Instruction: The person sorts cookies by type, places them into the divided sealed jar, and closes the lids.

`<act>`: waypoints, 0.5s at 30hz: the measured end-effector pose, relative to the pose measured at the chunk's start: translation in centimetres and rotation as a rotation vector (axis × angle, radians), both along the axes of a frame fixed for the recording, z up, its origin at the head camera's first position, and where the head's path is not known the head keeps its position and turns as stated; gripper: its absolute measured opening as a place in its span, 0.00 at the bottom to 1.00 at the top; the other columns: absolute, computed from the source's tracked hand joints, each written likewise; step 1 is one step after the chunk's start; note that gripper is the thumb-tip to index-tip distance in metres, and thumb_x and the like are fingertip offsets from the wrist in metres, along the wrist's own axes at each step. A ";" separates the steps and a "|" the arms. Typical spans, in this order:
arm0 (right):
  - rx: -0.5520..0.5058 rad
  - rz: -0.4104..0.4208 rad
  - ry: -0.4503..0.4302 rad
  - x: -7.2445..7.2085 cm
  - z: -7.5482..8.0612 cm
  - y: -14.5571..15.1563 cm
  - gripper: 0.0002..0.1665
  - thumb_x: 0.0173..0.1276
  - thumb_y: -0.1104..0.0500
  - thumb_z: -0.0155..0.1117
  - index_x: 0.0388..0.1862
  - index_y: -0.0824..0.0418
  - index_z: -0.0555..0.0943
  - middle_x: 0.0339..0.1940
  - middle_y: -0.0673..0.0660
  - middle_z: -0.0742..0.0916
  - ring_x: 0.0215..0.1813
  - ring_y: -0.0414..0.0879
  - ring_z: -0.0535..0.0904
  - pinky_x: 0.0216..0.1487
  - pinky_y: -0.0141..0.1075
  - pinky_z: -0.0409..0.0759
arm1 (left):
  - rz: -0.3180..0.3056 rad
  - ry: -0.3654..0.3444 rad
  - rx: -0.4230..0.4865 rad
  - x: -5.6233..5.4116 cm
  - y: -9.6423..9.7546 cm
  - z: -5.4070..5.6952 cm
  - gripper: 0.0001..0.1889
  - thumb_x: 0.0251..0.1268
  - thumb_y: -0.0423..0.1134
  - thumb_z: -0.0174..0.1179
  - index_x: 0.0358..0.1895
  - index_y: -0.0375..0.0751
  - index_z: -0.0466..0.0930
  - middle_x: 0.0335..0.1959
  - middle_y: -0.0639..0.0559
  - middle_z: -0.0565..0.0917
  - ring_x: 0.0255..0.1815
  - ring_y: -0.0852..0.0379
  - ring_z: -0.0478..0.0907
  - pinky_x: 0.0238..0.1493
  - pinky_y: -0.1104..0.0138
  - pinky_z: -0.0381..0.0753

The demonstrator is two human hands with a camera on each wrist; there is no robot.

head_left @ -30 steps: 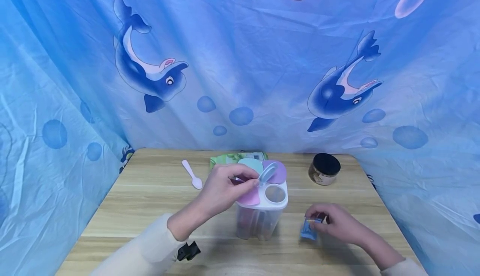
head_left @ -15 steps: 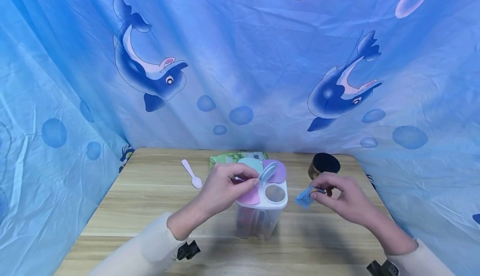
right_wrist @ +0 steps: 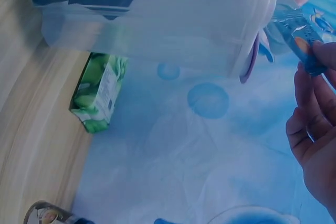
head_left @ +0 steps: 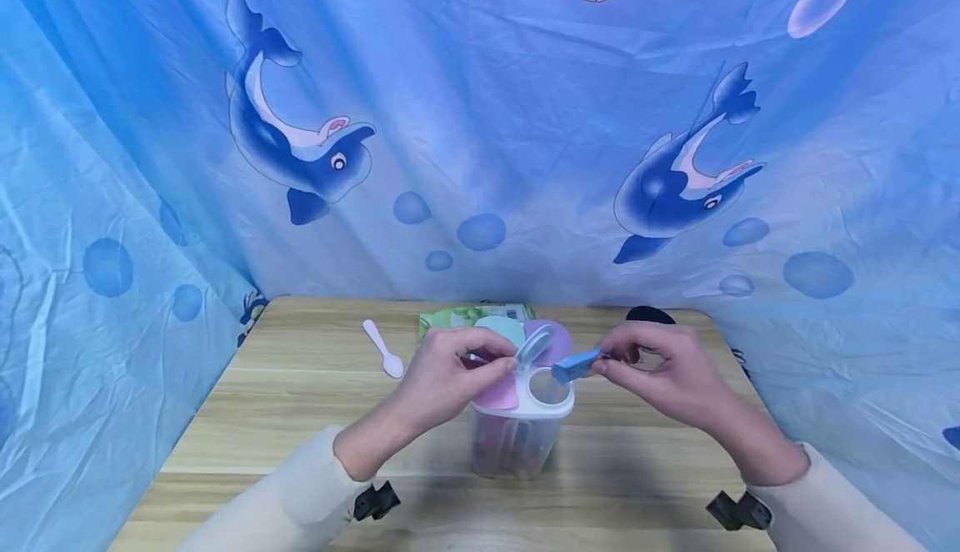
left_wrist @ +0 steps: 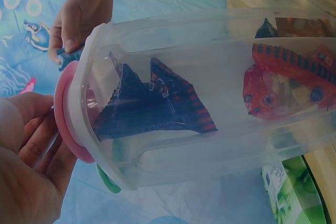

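Note:
A clear container (head_left: 517, 444) with a white top stands upright on the table. Pink (head_left: 498, 395), green and purple lids cover three of its openings. With thumb and fingertips my left hand (head_left: 453, 364) holds the light blue flip lid (head_left: 537, 343) raised beside the round opening (head_left: 550, 387). My right hand (head_left: 671, 373) pinches a small blue snack packet (head_left: 576, 365) by one end; its other end is right at that opening's rim. Through the container's wall, the left wrist view shows a dark packet (left_wrist: 157, 103) near the top and a red packet (left_wrist: 286, 87) lower down.
A pale pink spoon (head_left: 384, 350) lies to the left on the wooden table (head_left: 292, 393). Behind the container is a green fruit-printed pack (right_wrist: 100, 90). A jar with a black lid (head_left: 650, 315) stands behind my right hand, partly hidden. A blue dolphin-print curtain surrounds the table.
My right hand has lifted the blue packet off the table at right and brought it up and left to the opening. My left hand stays at the raised lid.

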State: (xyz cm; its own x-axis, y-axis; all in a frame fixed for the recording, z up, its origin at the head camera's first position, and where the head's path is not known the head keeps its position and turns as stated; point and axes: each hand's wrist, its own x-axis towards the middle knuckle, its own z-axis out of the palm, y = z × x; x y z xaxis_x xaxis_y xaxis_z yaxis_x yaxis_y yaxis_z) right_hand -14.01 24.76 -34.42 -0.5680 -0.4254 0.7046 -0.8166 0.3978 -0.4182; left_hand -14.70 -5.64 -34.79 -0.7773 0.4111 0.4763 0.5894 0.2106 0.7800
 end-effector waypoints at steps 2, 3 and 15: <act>0.010 0.021 -0.006 -0.2 0.1 -0.5 0.25 0.48 0.76 0.79 0.39 0.51 0.87 0.28 0.43 0.85 0.30 0.33 0.75 0.27 0.28 0.72 | 0.000 0.001 0.001 0.0 0.0 0.0 0.07 0.61 0.32 0.72 0.40 0.47 0.91 0.35 0.58 0.90 0.35 0.63 0.86 0.36 0.67 0.89; 0.014 0.033 -0.007 -0.3 0.2 -0.7 0.24 0.48 0.76 0.79 0.39 0.51 0.87 0.29 0.43 0.86 0.30 0.34 0.76 0.27 0.27 0.72 | 0.000 0.003 0.001 0.0 0.0 0.0 0.07 0.61 0.32 0.72 0.40 0.47 0.91 0.35 0.58 0.90 0.35 0.63 0.86 0.36 0.67 0.89; 0.146 0.218 0.041 -1.1 0.5 -2.8 0.19 0.56 0.72 0.78 0.43 0.52 0.90 0.39 0.46 0.88 0.34 0.35 0.80 0.32 0.21 0.78 | -0.011 0.011 0.009 -0.1 0.0 -0.1 0.06 0.63 0.33 0.72 0.41 0.47 0.91 0.36 0.57 0.91 0.35 0.63 0.86 0.36 0.67 0.89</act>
